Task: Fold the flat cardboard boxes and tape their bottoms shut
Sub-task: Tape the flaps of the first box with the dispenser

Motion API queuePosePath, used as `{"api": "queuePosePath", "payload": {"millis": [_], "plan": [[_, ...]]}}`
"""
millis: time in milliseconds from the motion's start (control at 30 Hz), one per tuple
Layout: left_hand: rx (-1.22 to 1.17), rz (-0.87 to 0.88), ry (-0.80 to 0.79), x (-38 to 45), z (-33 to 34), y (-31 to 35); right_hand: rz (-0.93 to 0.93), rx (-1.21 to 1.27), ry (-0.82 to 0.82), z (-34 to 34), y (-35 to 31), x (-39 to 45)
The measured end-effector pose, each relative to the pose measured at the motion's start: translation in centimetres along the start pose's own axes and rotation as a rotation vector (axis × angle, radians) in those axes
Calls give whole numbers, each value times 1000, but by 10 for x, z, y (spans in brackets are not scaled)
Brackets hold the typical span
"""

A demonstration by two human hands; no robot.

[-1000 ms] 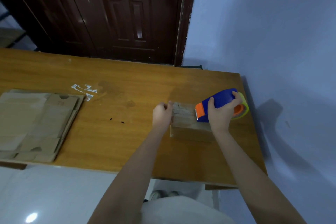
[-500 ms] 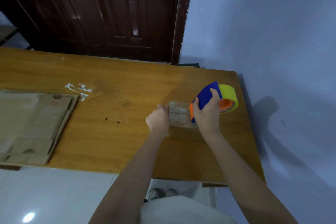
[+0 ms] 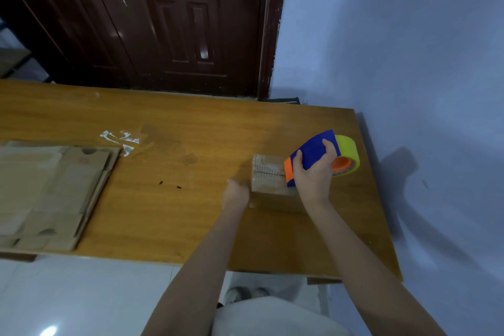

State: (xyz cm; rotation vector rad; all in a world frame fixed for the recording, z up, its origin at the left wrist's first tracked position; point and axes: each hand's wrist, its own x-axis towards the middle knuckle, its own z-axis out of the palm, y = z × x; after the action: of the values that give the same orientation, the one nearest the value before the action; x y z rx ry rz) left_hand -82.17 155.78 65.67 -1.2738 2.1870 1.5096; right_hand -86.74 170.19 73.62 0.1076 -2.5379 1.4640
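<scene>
A small folded cardboard box [image 3: 268, 175] stands on the wooden table [image 3: 169, 199] with clear tape across its top face. My right hand [image 3: 313, 174] grips a blue and orange tape dispenser [image 3: 313, 154] holding a yellow tape roll [image 3: 347, 154], its orange edge tilted down onto the box's right end. My left hand [image 3: 236, 194] is at the box's near left corner, blurred, fingers curled; whether it touches the box is unclear. A stack of flat cardboard boxes [image 3: 51, 194] lies at the table's left.
Scraps of clear tape [image 3: 120, 140] stick to the table behind the flat stack. A blue wall [image 3: 409, 63] runs close along the table's right edge. A dark wooden door [image 3: 163, 22] stands behind the table. White floor lies below the near edge.
My right hand tipped the dispenser up on its orange edge at the box's right end. My left hand slid from the box's left side down to its near left corner.
</scene>
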Motion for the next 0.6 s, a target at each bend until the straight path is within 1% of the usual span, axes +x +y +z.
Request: {"api": "queuePosePath", "payload": {"millis": [33,67,100,133,167,200,267,333,500,600], "plan": [[-34,80,98,-8,2,2,3,2,-3,0,-1,0],[-48,201,184,-17,3,6,7,8,-4,0,-1,0],[-32,357,229,-25,4,10,8,18,-1,0,-1,1],[29,515,225,-33,5,15,10,24,3,0,0,1],[122,633,188,-36,8,17,8,25,11,0,1,1],[222,710,162,-36,12,16,7,23,18,0,3,2],[353,754,168,-34,18,8,20,39,17,0,3,1],[462,760,225,-31,17,1,24,59,11,1,2,0],[756,695,332,-23,-11,-6,35,97,7,20,-8,-8],[889,666,367,-16,-39,-15,15,103,-45,41,-16,-21]]}}
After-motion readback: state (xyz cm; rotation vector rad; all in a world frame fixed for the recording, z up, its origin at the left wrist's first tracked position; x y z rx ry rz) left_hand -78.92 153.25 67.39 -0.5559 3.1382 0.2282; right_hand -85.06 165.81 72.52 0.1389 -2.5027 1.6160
